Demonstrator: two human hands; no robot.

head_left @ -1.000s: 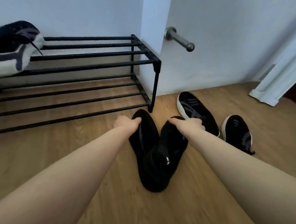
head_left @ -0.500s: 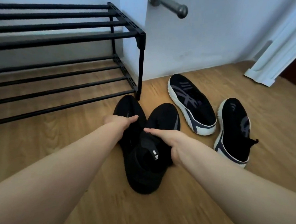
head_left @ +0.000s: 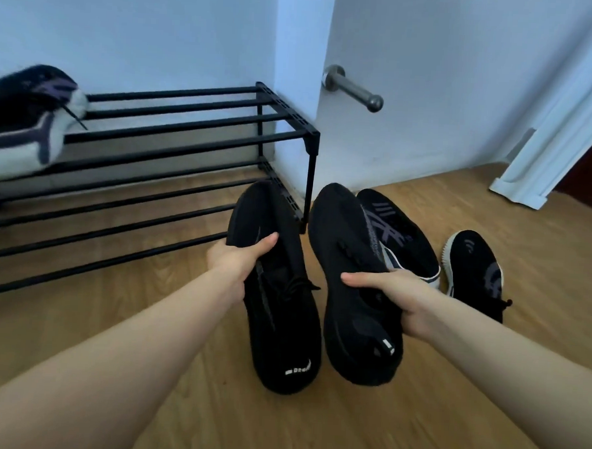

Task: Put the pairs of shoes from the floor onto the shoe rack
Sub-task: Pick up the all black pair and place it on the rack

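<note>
My left hand (head_left: pixel 238 259) grips one all-black shoe (head_left: pixel 276 312) by its side, and my right hand (head_left: pixel 397 295) grips the matching black shoe (head_left: pixel 351 261). Both shoes are lifted off the wooden floor, toes pointing away, side by side with a small gap. The black two-tier shoe rack (head_left: pixel 189 139) stands at the left against the wall. A black and white shoe (head_left: pixel 22 124) rests on its top tier at the far left. A second pair, black with white soles, lies on the floor to the right: one shoe (head_left: pixel 410 237) partly behind the held shoe, the other (head_left: pixel 474 271) further right.
A metal door stopper (head_left: pixel 356 90) sticks out of the white wall above the rack's right end. A white door frame (head_left: pixel 544 162) stands at the far right. Bare wooden floor (head_left: pixel 311 424) lies in front of me.
Both hands have closed on the black shoes and raised them from the floor, pulling them apart from their overlapped position. The camera has tilted up, bringing the rack's top tier into view.
</note>
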